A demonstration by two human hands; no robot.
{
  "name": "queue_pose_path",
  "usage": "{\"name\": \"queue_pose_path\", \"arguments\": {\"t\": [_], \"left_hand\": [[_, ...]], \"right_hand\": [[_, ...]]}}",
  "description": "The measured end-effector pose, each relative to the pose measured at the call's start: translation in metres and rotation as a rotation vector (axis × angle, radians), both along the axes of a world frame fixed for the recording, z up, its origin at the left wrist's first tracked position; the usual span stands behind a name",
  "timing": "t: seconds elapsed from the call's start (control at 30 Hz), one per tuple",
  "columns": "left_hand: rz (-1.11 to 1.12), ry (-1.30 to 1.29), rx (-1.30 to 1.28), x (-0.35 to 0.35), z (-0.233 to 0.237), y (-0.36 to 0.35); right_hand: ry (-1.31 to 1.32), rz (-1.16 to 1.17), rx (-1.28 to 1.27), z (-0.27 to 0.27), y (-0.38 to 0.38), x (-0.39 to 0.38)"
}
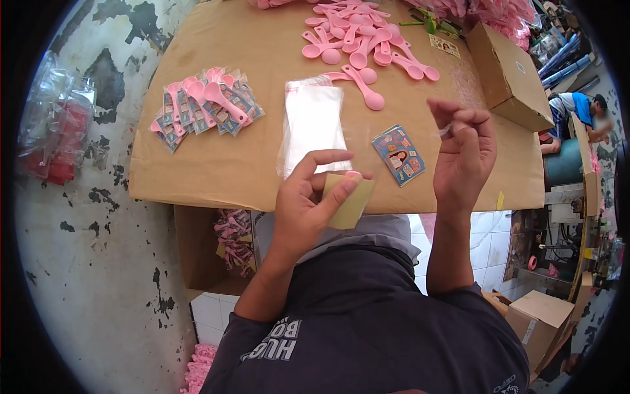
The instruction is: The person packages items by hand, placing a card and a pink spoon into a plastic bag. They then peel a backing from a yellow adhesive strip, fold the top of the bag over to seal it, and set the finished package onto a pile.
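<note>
My left hand [305, 203] is closed on a packed bag [346, 209], with the thumb across its front. A plain yellowish card face shows through the clear plastic, and a bit of pink shows by the thumb tip. My right hand [464, 154] is raised at the right with its fingers curled together; a thin, whitish clear sliver [445, 130] shows at the fingertips. Between the hands lies a small stack of blue printed cards [399, 156]. A pile of clear plastic bags [314, 121] lies just beyond my left hand.
Loose pink measuring spoons [357, 36] are heaped at the table's [216, 177] far side. Bagged spoons with cards [207, 105] are piled at the left. A cardboard box [508, 75] stands at the right edge. Another person [577, 111] is farther off at the right.
</note>
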State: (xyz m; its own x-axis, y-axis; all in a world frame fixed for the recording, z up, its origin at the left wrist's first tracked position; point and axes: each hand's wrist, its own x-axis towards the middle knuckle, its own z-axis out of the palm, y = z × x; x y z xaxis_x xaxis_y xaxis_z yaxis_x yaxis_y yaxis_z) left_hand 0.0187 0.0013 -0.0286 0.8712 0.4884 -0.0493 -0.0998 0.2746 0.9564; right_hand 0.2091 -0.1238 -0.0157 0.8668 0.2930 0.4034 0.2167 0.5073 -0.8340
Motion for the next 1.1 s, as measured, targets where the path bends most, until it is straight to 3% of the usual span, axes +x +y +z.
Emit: {"name": "queue_pose_path", "arguments": {"t": [0.07, 0.13, 0.27, 0.4, 0.47, 0.67, 1.1], "left_hand": [[0.030, -0.029, -0.023, -0.001, 0.000, 0.002], [0.063, -0.079, -0.068, -0.002, 0.001, 0.004], [0.167, -0.181, 0.035, 0.000, -0.008, 0.005], [0.152, -0.163, 0.025, -0.005, -0.010, 0.008], [0.138, -0.150, 0.009, -0.005, -0.010, 0.009], [0.079, -0.121, 0.017, -0.005, -0.001, 0.011], [0.113, -0.231, 0.155, -0.003, -0.015, 0.007]], "right_hand": [[0.065, 0.104, 0.082, -0.006, -0.009, 0.003], [0.142, 0.500, -0.054, -0.010, -0.016, -0.004], [-0.175, 0.402, -0.347, -0.015, 0.004, -0.043], [-0.242, 0.495, -0.520, -0.014, 0.005, -0.046], [-0.086, 0.558, -0.638, -0.016, 0.003, -0.043], [0.096, 0.598, -0.515, -0.004, -0.002, -0.038], [0.054, 0.628, -0.332, -0.011, -0.014, -0.031]]}}
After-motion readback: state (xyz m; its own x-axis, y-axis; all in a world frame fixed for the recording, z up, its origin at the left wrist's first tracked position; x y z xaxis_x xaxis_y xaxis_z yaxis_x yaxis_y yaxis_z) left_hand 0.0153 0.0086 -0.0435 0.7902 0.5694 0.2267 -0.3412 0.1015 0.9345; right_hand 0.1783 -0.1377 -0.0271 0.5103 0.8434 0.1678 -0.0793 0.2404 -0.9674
